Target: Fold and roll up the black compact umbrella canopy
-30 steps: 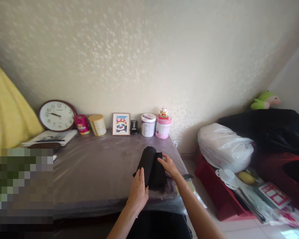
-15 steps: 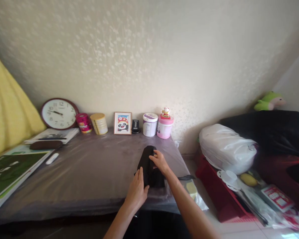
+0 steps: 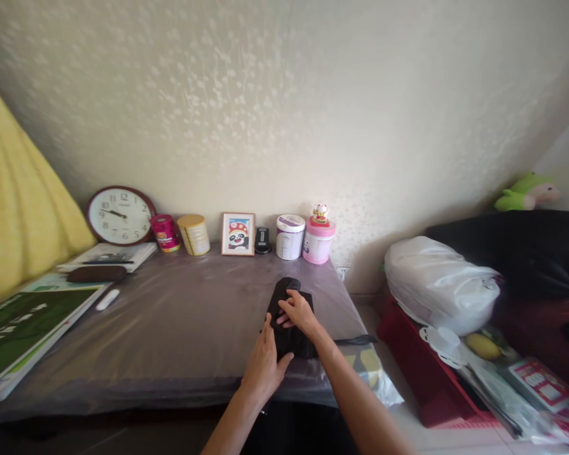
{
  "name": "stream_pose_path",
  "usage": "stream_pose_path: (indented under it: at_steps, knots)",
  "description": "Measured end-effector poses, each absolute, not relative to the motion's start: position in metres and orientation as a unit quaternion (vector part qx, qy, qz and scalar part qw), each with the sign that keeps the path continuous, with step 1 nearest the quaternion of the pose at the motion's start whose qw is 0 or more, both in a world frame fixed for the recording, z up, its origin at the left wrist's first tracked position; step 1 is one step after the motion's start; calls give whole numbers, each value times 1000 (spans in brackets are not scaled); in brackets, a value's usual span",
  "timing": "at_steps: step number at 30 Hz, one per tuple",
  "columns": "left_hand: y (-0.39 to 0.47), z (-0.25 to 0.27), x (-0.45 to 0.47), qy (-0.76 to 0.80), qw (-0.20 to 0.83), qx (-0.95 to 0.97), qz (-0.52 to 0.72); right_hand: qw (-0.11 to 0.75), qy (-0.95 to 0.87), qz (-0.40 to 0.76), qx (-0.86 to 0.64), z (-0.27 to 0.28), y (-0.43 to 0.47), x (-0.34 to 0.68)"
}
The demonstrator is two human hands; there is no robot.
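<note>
Resting the left hand [image 3: 264,357], fingers straight and thumb spread, along the near left side of a soft-looking black bundle [image 3: 291,341], and bending the right hand [image 3: 298,313] over its top with fingers curled, pinching or merely pressing impossible to tell. Lying under and between both hands, near the right front corner of a grey-brown, plastic-covered tabletop [image 3: 184,328]. Having most room leftward, toward a small white oval object [image 3: 107,299], less rightward before the edge, and some behind, short of a white-and-purple cylindrical tub [image 3: 290,240].

Clock [image 3: 122,216] L of pic frame [image 3: 238,234]; figurine [image 3: 320,215] atop R-end tub [image 3: 317,248]
</note>
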State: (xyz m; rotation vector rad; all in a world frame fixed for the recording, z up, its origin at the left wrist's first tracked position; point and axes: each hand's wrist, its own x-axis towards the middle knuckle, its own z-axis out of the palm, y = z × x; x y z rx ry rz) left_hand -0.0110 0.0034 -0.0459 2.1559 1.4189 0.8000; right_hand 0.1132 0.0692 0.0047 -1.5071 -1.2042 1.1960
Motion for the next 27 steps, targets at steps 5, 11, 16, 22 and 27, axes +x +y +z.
stream_pose_path:
  at_steps: [5,11,16,22,27]
  knots:
    - [-2,-39,-12,493,222,766,349,399,-513,522,-552,7,60,107]
    - [-3,-38,-12,510,206,776,308,371,-547,506,-554,7,61,108]
    - [0,-48,-11,524,180,778,296,378,-681,301,-550,12,49,110]
    - [1,-53,-11,530,152,787,276,388,-787,59,-475,-4,41,121]
    - [-2,-47,-9,553,146,790,222,344,-782,51,-516,-24,70,130]
